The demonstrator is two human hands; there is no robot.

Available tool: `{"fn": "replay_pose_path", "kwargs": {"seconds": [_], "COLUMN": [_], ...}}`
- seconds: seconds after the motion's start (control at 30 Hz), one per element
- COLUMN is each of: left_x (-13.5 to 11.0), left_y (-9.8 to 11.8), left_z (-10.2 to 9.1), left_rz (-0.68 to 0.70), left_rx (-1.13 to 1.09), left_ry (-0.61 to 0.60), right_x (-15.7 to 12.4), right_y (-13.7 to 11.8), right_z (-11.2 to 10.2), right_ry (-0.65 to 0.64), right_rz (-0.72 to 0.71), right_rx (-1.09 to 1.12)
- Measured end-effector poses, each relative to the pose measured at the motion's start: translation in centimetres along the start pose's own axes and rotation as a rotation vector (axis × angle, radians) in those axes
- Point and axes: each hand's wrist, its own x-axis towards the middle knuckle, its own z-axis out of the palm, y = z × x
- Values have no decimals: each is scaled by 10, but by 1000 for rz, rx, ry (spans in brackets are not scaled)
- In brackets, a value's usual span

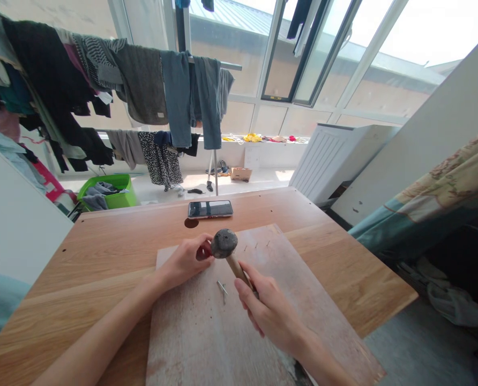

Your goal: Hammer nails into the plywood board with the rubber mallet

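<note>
My right hand is wrapped round the wooden handle of a hammer. The dark, rounded hammer head is raised over the board, close to my left fingers. My left hand rests at the board's far left part, thumb and fingers pinched together; the hammer head partly covers the fingertips, and what they hold cannot be made out. Below the hammer lie a few loose nails on the pale wooden board. Several thin nails stand up from the board to the right of the hammer head.
The board lies on a wooden table with a phone near its far edge, beside a round dark hole. Beyond are a green basket, hanging clothes and a white cabinet-like box. A curtain hangs at right.
</note>
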Motion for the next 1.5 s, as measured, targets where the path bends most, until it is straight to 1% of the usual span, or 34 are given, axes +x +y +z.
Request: {"fn": "replay_pose_path", "kwargs": {"seconds": [0.27,0.33,0.4,0.47,0.57,0.63,0.7,0.8,0.87,0.93,1.0,1.1,1.17,1.23,1.37,1.5], "left_x": [1,2,1,-2,-10,-17,-21,-24,-24,-23,-22,-20,-18,-16,-14,-13], "left_y": [-2,-2,1,9,31,49,63,71,69,65,64,65,62,54,35,27], "left_z": [1,-3,-12,-22,-30,-25,-13,6,12,9,-1,-23,-37,-45,-46,-42], "left_rz": [0,-1,4,26,101,148,200,276,303,301,250,126,92,85,95,118], "left_rx": [62,73,113,183,324,458,606,749,773,755,717,673,659,627,550,491], "left_ry": [16,-1,-25,-95,-281,-372,-412,-429,-423,-426,-418,-381,-333,-292,-284,-270], "right_x": [-1,-1,-2,-3,-4,-5,-5,-6,-6,-6,-7,-8,-8,-8,-8,-8], "right_y": [3,4,5,5,6,7,7,8,9,10,12,13,13,11,8,7], "right_z": [2,3,3,2,-3,-6,-10,-14,-15,-15,-15,-14,-14,-13,-11,-10], "right_ry": [-22,-22,-17,5,74,122,156,179,179,172,168,170,168,165,146,128], "right_rz": [8,1,-21,-43,-52,-44,-31,-29,-25,-14,-5,-4,-5,-3,-4,-16], "right_rx": [-77,-69,-52,-24,51,110,144,146,138,140,153,162,162,158,140,136]}}
